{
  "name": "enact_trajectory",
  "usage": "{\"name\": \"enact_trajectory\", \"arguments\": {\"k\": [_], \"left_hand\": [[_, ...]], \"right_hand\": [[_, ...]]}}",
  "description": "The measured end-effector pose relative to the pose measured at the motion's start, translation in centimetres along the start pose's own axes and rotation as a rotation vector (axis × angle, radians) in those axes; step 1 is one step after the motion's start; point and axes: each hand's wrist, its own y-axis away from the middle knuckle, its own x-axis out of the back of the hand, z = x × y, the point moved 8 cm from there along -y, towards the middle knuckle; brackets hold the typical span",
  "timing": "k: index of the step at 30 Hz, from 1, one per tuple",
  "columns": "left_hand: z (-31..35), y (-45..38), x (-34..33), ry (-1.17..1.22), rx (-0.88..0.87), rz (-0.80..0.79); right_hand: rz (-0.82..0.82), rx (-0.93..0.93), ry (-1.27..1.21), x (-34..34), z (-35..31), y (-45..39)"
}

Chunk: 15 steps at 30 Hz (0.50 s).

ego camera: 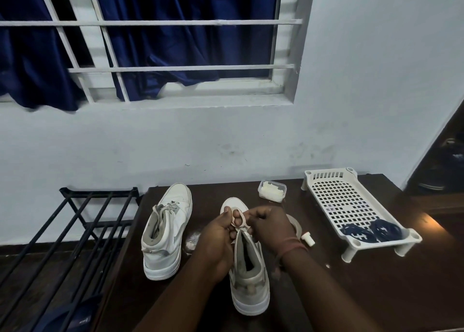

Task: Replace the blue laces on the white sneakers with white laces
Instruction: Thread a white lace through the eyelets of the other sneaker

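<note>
On the dark brown wooden tabletop (pixel 326 294) a white high-top leather sneaker (pixel 248 276) stands upright with its heel toward the person, and above its tongue both hands work a flat white fabric lace (pixel 239 220) into a loop. The left hand (pixel 221 241) pinches the lace at the loop's near-left side, its grip pressed together on the strand; the right hand (pixel 270 227) curls its fingers round the other strand just beside the loop, so both grips are closed on the lace. The lace looks soft, light and limp, likely to slip unless it is pinched firmly near the crossing, where a bow can be drawn tight; the sneaker seems stiff at the sole and pliable at the collar, heavy enough to stay put while the lace is pulled. To the left a second white high-top sneaker (pixel 167 234) stands already threaded with a pale lace. Two coils of dark blue laces (pixel 371 231) lie in the near end of a white perforated plastic rack (pixel 339 196) at the right, well apart from the shoes. A small clear plastic box (pixel 272 190) sits near the wall. No brand, label or writing can be read on anything here.
</note>
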Motion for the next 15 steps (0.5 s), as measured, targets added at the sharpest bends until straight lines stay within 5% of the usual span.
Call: {"name": "enact_trajectory", "arguments": {"k": [6,15], "left_hand": [[0.4,-0.4,0.2,-0.187,-0.063,0.052],[0.9,0.3,-0.6,-0.235,-0.055,0.015]], "right_hand": [[-0.014,0.233,0.427,-0.3,-2.5,0.3],[-0.236,0.039,-0.100,0.0,-2.6,1.2]]}}
